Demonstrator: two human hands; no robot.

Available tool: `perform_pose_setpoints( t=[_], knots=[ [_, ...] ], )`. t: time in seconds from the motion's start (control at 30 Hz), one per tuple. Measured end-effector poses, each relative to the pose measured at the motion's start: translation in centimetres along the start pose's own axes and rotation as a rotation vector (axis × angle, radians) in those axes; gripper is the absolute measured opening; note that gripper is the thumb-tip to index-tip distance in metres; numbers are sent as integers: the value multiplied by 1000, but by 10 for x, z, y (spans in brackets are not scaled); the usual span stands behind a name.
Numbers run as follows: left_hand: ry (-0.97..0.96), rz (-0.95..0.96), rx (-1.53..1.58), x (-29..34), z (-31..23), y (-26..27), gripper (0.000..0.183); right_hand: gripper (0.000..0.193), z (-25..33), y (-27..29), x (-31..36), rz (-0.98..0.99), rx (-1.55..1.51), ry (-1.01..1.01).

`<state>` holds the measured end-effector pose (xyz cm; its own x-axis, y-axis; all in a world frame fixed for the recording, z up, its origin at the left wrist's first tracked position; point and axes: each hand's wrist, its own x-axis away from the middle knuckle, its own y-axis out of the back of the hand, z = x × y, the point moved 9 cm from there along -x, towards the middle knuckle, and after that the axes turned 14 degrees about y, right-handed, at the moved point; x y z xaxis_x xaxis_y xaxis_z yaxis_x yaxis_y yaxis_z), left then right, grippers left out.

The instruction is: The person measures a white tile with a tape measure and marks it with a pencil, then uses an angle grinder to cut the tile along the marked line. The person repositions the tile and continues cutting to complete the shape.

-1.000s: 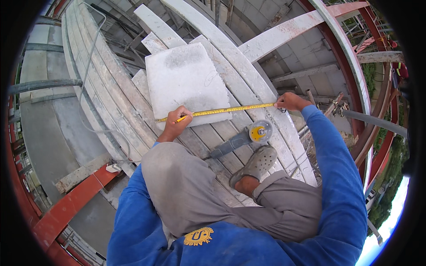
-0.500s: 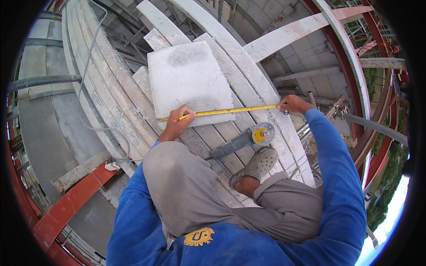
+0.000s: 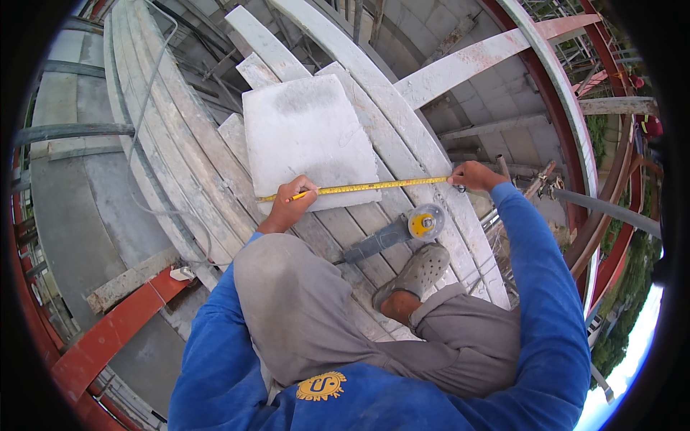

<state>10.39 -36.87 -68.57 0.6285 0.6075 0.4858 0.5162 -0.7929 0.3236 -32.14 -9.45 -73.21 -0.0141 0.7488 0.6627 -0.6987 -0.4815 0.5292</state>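
A pale, roughly square slab [image 3: 309, 133] lies flat on the planks in front of me. Across its near edge runs a yellow measuring tape [image 3: 388, 184], stretched taut and reaching past the slab's right side. My left hand [image 3: 289, 205] is closed at the slab's near left edge, with a yellow pencil [image 3: 299, 195] between its fingers, the tape passing by them. Out to the right, my right hand [image 3: 476, 175] pinches the other end of the tape, beyond the slab. An angle grinder [image 3: 384, 235] with a round disc rests on the planks between the slab and my foot.
Dusty planks [image 3: 460, 237] form the platform under me, with gaps between them. A grey cord [image 3: 144, 108] loops along the left. Red steel beams [image 3: 118, 327] and metal pipes [image 3: 607, 208] stand on both sides. At the far right edge a person in red [image 3: 650, 126] is partly seen.
The whole view has shifted slightly. Both hands, the tape and the slab keep about the same positions relative to one another.
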Motion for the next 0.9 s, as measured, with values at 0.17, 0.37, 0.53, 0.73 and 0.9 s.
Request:
perform_pose_setpoints(
  t=[0.17, 0.37, 0.53, 0.73, 0.9],
  knots=[
    [-126, 12, -168, 4, -14, 1, 13, 39, 14, 5, 0, 16, 50, 3],
    [-47, -368, 213, 15, -19, 100, 29, 43, 27, 20, -7, 53, -25, 31],
    [300, -111, -15, 19, -81, 129, 58, 52, 102, 41, -34, 37, -281, 231],
    [309, 115, 56, -9, -175, 123, 63, 52, 315, 12, -64, 373, -1015, 426],
    [126, 215, 771, -32, -202, 93, 44, 61, 389, -12, -79, 622, -1348, 575]
  ],
)
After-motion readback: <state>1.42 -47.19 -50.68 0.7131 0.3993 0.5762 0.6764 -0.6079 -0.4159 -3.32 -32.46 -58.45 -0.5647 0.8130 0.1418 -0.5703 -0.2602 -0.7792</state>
